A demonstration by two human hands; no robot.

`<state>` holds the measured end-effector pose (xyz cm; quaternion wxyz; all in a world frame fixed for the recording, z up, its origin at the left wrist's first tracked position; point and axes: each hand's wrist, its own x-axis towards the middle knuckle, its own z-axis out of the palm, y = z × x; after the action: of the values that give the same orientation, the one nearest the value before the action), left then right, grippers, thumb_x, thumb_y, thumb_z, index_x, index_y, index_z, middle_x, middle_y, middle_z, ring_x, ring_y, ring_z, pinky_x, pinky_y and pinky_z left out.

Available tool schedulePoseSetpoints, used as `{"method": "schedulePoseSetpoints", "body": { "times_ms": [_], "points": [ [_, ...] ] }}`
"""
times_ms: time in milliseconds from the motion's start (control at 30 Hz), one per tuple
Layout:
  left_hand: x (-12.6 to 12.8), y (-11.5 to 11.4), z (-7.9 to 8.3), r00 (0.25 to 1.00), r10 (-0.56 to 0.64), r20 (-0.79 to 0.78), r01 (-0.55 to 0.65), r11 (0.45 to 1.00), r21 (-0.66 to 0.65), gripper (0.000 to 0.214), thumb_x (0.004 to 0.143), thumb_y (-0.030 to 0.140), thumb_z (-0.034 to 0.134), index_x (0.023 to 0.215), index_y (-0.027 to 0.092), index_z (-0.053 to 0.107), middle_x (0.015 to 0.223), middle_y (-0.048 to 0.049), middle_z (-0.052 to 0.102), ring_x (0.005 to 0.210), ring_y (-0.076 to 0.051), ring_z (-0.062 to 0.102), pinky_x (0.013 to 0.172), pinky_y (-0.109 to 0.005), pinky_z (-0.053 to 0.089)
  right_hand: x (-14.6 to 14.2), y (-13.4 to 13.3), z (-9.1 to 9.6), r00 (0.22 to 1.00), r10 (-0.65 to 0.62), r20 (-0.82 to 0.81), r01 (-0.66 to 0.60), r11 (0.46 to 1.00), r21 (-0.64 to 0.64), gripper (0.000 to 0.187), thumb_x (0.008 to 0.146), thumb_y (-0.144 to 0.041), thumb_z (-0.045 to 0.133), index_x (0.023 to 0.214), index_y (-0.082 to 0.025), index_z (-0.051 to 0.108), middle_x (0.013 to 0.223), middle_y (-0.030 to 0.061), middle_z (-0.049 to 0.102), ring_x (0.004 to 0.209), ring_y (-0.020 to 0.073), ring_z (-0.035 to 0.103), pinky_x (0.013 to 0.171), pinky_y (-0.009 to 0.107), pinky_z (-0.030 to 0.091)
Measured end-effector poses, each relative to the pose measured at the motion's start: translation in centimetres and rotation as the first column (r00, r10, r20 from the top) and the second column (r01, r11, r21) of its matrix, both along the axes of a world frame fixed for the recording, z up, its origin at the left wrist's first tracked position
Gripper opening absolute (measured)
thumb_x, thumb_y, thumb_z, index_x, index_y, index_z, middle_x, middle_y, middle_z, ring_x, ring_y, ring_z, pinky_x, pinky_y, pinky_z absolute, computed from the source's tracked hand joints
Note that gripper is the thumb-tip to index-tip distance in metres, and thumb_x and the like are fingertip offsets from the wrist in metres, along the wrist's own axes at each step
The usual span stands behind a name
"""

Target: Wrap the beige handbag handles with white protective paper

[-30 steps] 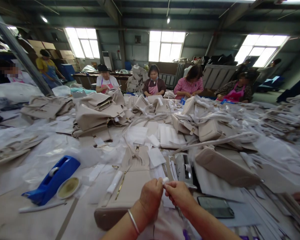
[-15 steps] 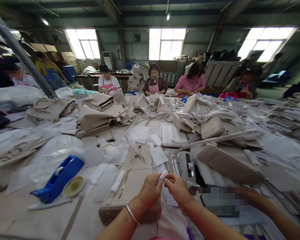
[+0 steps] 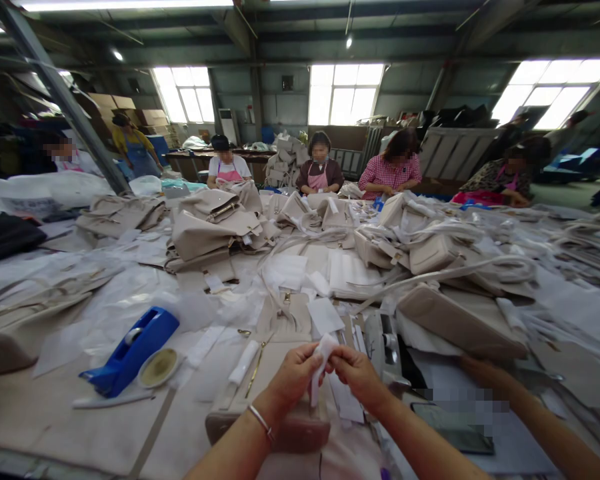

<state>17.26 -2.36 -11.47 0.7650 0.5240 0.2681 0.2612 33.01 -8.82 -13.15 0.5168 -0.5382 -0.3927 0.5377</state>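
A strip of thin white foam wrap (image 3: 324,353) is pinched between my two hands, its lower end hanging down. My left hand (image 3: 295,375) wears a bangle at the wrist and grips the strip from the left. From the other side, the closed fingertips of my right hand (image 3: 359,378) hold its edge. Beneath my hands lies a beige handbag (image 3: 275,363) with its flap folded back, a gold zip (image 3: 257,373) and a rolled white foam piece (image 3: 243,362) on it. White paper sheets (image 3: 325,316) lie just beyond my hands.
To the left are a blue tape dispenser (image 3: 133,350) and a tape roll (image 3: 159,368). A metal device (image 3: 384,343) stands right of the bag, near a dark phone (image 3: 453,427). Another person's arm (image 3: 510,393) reaches in from the right. Beige bags (image 3: 205,230) pile up ahead; several co-workers sit beyond.
The foam strip, earlier a short roll between my fingers, now stands taller and hangs lower. The other person's hand has moved off the phone toward the bag. My view has turned slightly left.
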Motion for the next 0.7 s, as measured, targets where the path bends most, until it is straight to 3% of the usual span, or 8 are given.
{"method": "schedulePoseSetpoints", "body": {
  "times_ms": [167,300,467,633,700],
  "points": [
    [0.3,-0.2,1.0,0.998,-0.008,-0.063,0.015,0.994,0.11,0.038,0.086,0.048,0.06,0.093,0.012,0.067,0.069,-0.0002,0.056,0.059,-0.011,0.047,0.057,-0.022,0.037,-0.1,0.2,0.8,1.0,-0.007,-0.02,0.006,0.997,-0.083,0.036,0.076,-0.05,0.07,0.08,-0.014,0.066,0.062,-0.0027,0.055,0.048,0.0067,0.033,0.047,0.023,0.021],
    [-0.5,-0.1,1.2,0.989,-0.069,-0.128,0.09,0.981,0.169,0.044,0.09,0.052,0.049,0.104,0.014,0.067,0.089,-0.0065,0.065,0.078,-0.017,0.055,0.075,-0.028,0.044,0.7,0.4,0.4,0.997,-0.072,-0.017,0.071,0.996,-0.053,0.033,0.078,-0.046,0.07,0.079,-0.013,0.066,0.055,-0.0035,0.053,0.05,0.0079,0.036,0.049,0.024,0.023],
    [-2.0,-0.6,0.3,0.917,-0.152,-0.368,0.231,0.955,0.183,0.043,0.087,0.05,0.051,0.077,0.012,0.068,0.065,0.0001,0.055,0.06,-0.013,0.043,0.058,-0.025,0.035,0.9,-0.1,-0.6,0.992,-0.123,-0.011,0.123,0.992,-0.041,0.035,0.08,-0.048,0.069,0.071,-0.015,0.062,0.052,-0.0049,0.049,0.05,0.0087,0.039,0.05,0.024,0.028],
    [-1.4,-1.6,-0.5,0.892,-0.052,-0.448,0.169,0.96,0.224,0.028,0.08,0.034,0.053,0.079,0.011,0.069,0.061,0.0034,0.047,0.056,-0.011,0.037,0.053,-0.024,0.028,0.0,-0.2,-0.7,0.989,-0.145,-0.033,0.144,0.989,-0.037,0.036,0.078,-0.051,0.069,0.072,-0.015,0.062,0.055,-0.0026,0.054,0.052,0.0104,0.046,0.051,0.024,0.034],
    [-1.2,-1.8,-0.6,0.885,-0.011,-0.465,0.14,0.959,0.245,0.029,0.08,0.032,0.052,0.079,0.01,0.07,0.06,0.0034,0.046,0.055,-0.011,0.035,0.052,-0.024,0.026,0.2,-0.4,-0.8,0.993,-0.094,-0.065,0.091,0.995,-0.043,0.036,0.078,-0.051,0.07,0.075,-0.016,0.064,0.057,-0.0022,0.055,0.053,0.0103,0.046,0.051,0.023,0.033]
  ]
}}
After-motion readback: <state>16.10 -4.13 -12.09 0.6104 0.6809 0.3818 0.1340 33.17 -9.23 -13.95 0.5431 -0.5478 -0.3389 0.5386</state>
